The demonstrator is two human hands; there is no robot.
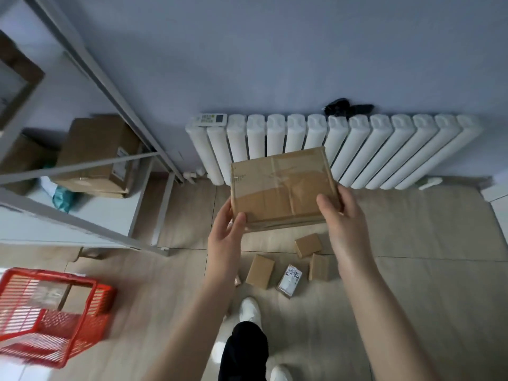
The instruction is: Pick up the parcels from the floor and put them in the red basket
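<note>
- Parcel, the large flat one: I see it held up off the floor in both hands, brown cardboard crossed with clear tape, slightly tilted, in front of the radiator in my view.
- The left hand grasps its near left corner, thumb on the top face and fingers tucked underneath.
- The right hand grasps the near right corner, thumb pressed on top and fingers wrapped round the right edge.
- Below the arms I can make out a black trouser leg and two white shoes, one ahead of the other.
- The red basket sits on the floor to the left, well apart from the hands. Something flat and brown lies inside it, too blurred for me to say more.
- Small parcels lie on the floor under the held one: a plain brown one, a labelled one just beside it, another brown one partly behind the right wrist, and one more a little farther on.
- A grey metal rack stands at the left, with a big cardboard box on its low shelf.
- The white radiator runs along the far wall; a remote control rests on its left end and a black item, which I cannot identify, lies on top farther right.
</note>
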